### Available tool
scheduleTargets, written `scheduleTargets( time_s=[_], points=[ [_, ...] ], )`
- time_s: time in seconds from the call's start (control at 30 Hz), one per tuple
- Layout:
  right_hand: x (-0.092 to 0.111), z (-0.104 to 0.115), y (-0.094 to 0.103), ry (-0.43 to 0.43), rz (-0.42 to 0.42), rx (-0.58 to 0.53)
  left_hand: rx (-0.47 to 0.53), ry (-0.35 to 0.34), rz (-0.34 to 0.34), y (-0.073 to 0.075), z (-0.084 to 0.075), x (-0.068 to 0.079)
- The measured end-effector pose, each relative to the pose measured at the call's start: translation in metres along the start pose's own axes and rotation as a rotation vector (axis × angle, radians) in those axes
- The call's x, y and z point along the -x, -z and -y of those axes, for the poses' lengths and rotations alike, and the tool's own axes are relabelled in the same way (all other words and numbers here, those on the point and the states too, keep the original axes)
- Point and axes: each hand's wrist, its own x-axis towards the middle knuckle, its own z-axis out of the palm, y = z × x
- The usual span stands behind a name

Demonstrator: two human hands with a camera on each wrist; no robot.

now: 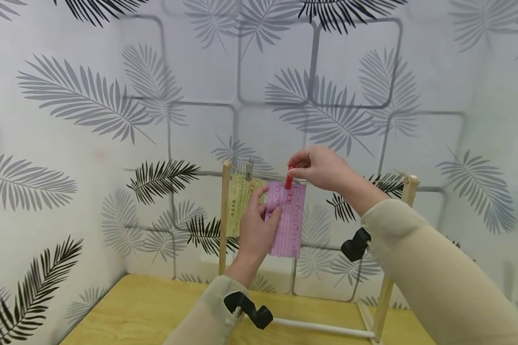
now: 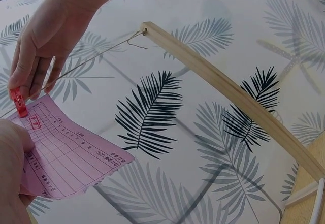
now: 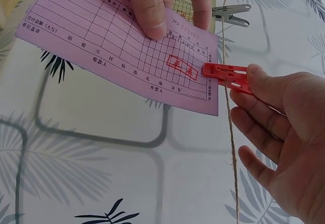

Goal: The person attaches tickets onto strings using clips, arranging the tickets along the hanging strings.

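We locate the pink slip (image 1: pixel 288 239) at the string (image 3: pixel 232 153), between the left post (image 1: pixel 224 220) and the right post (image 2: pixel 228 92) and nearer the left one. Its top edge meets the string and its body extends below. In the right wrist view we read a printed grid on its face, with a red stamp (image 3: pixel 182 68) near the top edge.

We note the left hand (image 1: pixel 258 229) pinching the pink slip at its left side, the thumb lying on the printed face. We note the right hand (image 1: pixel 323 167) pinching the red clothespin (image 3: pixel 227 75) at its handle end, between thumb and index finger; the remaining fingers are loosely bent. The front end of the clothespin overlaps the top edge of the slip, and the string crosses at the clothespin. We cannot tell whether its jaws are fully closed on the paper.

To the left of the pink slip, we find the yellow slip (image 1: pixel 237 206) hanging from the same string, secured by a metal clip (image 3: pixel 232 14). The string is tied through a hole at the top of the right post, with a short loose end. A white rod (image 1: pixel 323 328) runs low across the frame. The frame stands on the wooden bench (image 1: pixel 121 309), before a leaf-patterned wall covering (image 1: pixel 203 139).
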Motion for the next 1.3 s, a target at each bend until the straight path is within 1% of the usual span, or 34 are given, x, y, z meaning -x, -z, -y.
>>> scheduleTargets(
  time_s=[0.23, 0.47, 0.63, 0.83, 0.97, 1.2, 1.3],
  points=[
    [0.002, -0.002, -0.001, -0.016, 0.009, -0.026, -0.001, -0.008, 0.012, 0.001, 0.001, 0.001],
    [0.004, -0.002, -0.002, -0.016, 0.008, -0.038, -0.005, 0.003, 0.025, 0.001, 0.004, 0.004],
    [0.007, -0.001, 0.001, -0.01, -0.003, -0.031, -0.009, 0.009, 0.029, 0.001, 0.006, 0.004],
    [0.01, -0.002, 0.005, -0.011, -0.019, 0.001, 0.005, 0.04, 0.022, 0.003, 0.007, 0.005],
    [0.015, -0.005, 0.005, -0.01, -0.044, 0.039, 0.005, 0.042, 0.025, 0.005, 0.008, 0.008],
    [0.03, -0.006, 0.002, -0.025, -0.066, 0.058, -0.052, 0.061, -0.017, 0.007, 0.011, 0.016],
    [0.037, -0.005, 0.007, -0.02, -0.096, 0.072, -0.058, 0.045, -0.02, 0.008, 0.011, 0.015]
  ],
)
